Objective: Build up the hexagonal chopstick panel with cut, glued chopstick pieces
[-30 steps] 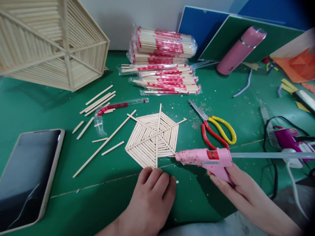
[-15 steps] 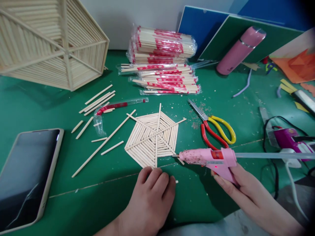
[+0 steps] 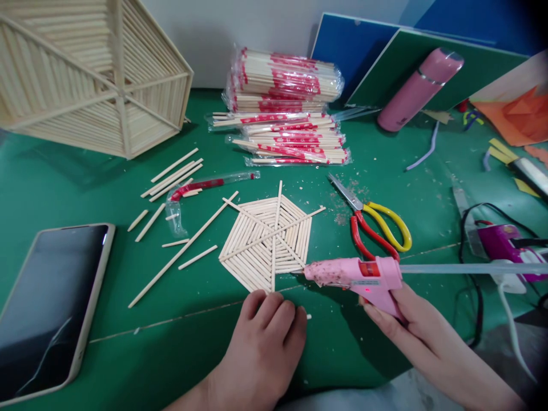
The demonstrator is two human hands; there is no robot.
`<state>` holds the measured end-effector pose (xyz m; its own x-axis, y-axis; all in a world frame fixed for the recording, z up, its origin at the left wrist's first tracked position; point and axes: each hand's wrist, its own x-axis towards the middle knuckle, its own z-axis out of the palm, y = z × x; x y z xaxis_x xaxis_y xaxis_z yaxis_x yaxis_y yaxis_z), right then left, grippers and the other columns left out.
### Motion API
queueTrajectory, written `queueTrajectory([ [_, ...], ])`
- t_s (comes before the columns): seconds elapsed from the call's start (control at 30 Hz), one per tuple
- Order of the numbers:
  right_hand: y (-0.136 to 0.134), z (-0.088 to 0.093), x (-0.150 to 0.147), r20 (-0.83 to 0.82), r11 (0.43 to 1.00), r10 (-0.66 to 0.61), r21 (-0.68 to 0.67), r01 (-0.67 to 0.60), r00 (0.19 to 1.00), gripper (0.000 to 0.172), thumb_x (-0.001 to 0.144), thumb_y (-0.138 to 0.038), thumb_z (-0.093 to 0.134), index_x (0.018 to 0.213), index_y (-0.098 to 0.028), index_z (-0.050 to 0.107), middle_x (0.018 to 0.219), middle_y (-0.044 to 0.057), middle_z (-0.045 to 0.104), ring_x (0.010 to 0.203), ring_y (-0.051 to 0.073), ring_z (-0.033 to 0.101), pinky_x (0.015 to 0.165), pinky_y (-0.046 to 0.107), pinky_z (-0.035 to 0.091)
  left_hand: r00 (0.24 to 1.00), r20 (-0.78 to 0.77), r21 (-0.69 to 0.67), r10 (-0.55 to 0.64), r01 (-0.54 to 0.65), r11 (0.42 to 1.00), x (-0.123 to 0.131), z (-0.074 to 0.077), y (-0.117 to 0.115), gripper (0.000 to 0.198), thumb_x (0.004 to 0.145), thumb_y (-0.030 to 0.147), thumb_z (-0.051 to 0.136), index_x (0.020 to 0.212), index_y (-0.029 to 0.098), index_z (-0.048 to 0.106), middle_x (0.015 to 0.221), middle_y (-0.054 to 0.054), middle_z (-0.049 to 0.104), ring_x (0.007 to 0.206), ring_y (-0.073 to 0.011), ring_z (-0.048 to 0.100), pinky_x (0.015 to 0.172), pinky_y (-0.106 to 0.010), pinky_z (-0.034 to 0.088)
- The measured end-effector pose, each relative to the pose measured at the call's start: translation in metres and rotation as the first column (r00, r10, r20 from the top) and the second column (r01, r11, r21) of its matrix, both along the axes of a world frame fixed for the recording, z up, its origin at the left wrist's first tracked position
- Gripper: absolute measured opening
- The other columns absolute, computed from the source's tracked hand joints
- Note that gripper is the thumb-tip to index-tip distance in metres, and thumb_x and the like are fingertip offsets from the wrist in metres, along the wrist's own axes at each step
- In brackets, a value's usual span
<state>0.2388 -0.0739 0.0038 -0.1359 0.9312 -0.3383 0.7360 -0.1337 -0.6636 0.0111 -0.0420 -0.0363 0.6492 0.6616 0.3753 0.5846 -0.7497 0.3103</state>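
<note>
My right hand [image 3: 423, 325] is wrapped round the handle of a pink hot glue gun [image 3: 351, 273] with a red light lit and a long clear glue stick in its back. The gun's nozzle is at the lower right edge of a hexagonal web of wooden sticks [image 3: 248, 251], which lies flat with crossing spokes. Just below the web, my left hand [image 3: 268, 342] is closed, knuckles up. The pale end of a wooden stick [image 3: 309, 316] pokes out at its right side; the fingers hide the rest.
Loose sticks [image 3: 184, 251] and a torn wrapper [image 3: 176, 211] lie left of the web, near a phone [image 3: 51, 302]. Behind are wrapped chopsticks [image 3: 286, 103] and a large stick panel [image 3: 149, 74]. Scissors [image 3: 372, 217], a pink flask [image 3: 419, 88] and cables [image 3: 462, 240] are on the right.
My right hand has moved the glue gun slightly left, bringing its nozzle along the web's lower right edge. My left hand has stayed almost in place. The whole view has shifted a little.
</note>
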Motion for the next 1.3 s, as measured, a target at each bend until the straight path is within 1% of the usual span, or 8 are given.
queueTrajectory([
  [0.17, 0.000, 0.003, 0.003, -0.007, 1.000, 0.004, 0.000, -0.004, 1.000, 0.009, 0.087, -0.030, 0.040, 0.091, -0.023, 0.044, 0.074, -0.001, 0.055, 0.062, 0.013, 0.050, 0.057, 0.023, 0.043, 1.000, -0.010, -0.028, -0.007, 0.006, 1.000, -0.001, 0.002, 0.000, 0.017, 0.083, 0.011, 0.044, 0.084, 0.015, 0.060, 0.071, -0.003, 0.057, 0.072, -0.0162, 0.050, 0.070, -0.035, 0.040],
  [0.3, 0.000, 0.004, 0.006, -0.006, 1.000, 0.001, 0.006, -0.001, 1.000, 0.010, 0.087, -0.029, 0.040, 0.095, -0.023, 0.043, 0.078, -0.001, 0.055, 0.064, 0.012, 0.050, 0.059, 0.023, 0.043, 1.000, 0.002, -0.021, 0.000, 0.000, 1.000, 0.000, 0.002, 0.000, 0.016, 0.083, 0.012, 0.045, 0.083, 0.014, 0.060, 0.071, -0.003, 0.057, 0.072, -0.0165, 0.050, 0.070, -0.036, 0.040],
  [0.4, -0.001, 0.004, 0.006, 0.003, 1.000, 0.002, 0.002, -0.002, 1.000, 0.008, 0.088, -0.029, 0.040, 0.093, -0.023, 0.043, 0.076, -0.001, 0.054, 0.064, 0.012, 0.050, 0.059, 0.023, 0.043, 1.000, -0.002, -0.024, -0.008, 0.008, 1.000, 0.001, 0.001, 0.000, 0.017, 0.083, 0.011, 0.044, 0.083, 0.014, 0.060, 0.071, -0.003, 0.057, 0.072, -0.0168, 0.050, 0.069, -0.036, 0.040],
  [0.6, -0.004, 0.001, 0.009, 0.007, 1.000, -0.007, -0.001, 0.007, 1.000, 0.008, 0.088, -0.029, 0.040, 0.092, -0.023, 0.044, 0.073, -0.002, 0.054, 0.061, 0.013, 0.049, 0.056, 0.023, 0.043, 1.000, 0.007, -0.006, 0.001, -0.001, 1.000, 0.000, -0.001, -0.001, 0.016, 0.083, 0.010, 0.044, 0.083, 0.014, 0.060, 0.070, -0.003, 0.057, 0.072, -0.0168, 0.050, 0.070, -0.036, 0.040],
  [0.73, -0.005, 0.001, 0.012, 0.016, 1.000, -0.011, 0.017, 0.010, 1.000, 0.011, 0.087, -0.028, 0.041, 0.097, -0.023, 0.044, 0.077, -0.001, 0.055, 0.064, 0.013, 0.051, 0.057, 0.023, 0.044, 1.000, -0.004, -0.018, -0.011, 0.011, 1.000, -0.001, -0.001, -0.001, 0.018, 0.083, 0.011, 0.043, 0.085, 0.014, 0.060, 0.072, -0.003, 0.057, 0.073, -0.0170, 0.050, 0.071, -0.037, 0.040],
  [0.87, -0.004, 0.003, 0.011, 0.019, 0.999, -0.002, 0.036, 0.002, 1.000, 0.010, 0.087, -0.028, 0.040, 0.095, -0.023, 0.044, 0.072, -0.001, 0.054, 0.059, 0.012, 0.049, 0.054, 0.022, 0.044, 1.000, 0.001, -0.026, -0.013, 0.013, 1.000, -0.001, 0.000, 0.000, 0.017, 0.083, 0.012, 0.043, 0.085, 0.014, 0.060, 0.072, -0.004, 0.057, 0.072, -0.0171, 0.050, 0.070, -0.037, 0.040],
  [1.07, -0.001, 0.002, 0.005, 0.028, 0.999, -0.001, 0.038, 0.000, 1.000, 0.010, 0.087, -0.030, 0.040, 0.090, -0.022, 0.046, 0.073, 0.000, 0.056, 0.061, 0.013, 0.051, 0.055, 0.023, 0.044, 1.000, -0.003, -0.019, -0.006, 0.006, 1.000, -0.001, 0.001, 0.000, 0.016, 0.083, 0.011, 0.045, 0.084, 0.015, 0.060, 0.071, -0.003, 0.056, 0.073, -0.0162, 0.051, 0.071, -0.036, 0.040],
  [1.3, -0.005, 0.004, 0.011, 0.021, 0.999, -0.017, 0.027, 0.016, 1.000, 0.014, 0.087, -0.029, 0.041, 0.098, -0.023, 0.044, 0.073, -0.001, 0.055, 0.061, 0.012, 0.051, 0.056, 0.022, 0.044, 1.000, -0.003, -0.023, -0.010, 0.010, 1.000, -0.001, -0.001, -0.001, 0.016, 0.083, 0.012, 0.044, 0.084, 0.014, 0.060, 0.071, -0.003, 0.056, 0.072, -0.0169, 0.050, 0.070, -0.036, 0.040],
])
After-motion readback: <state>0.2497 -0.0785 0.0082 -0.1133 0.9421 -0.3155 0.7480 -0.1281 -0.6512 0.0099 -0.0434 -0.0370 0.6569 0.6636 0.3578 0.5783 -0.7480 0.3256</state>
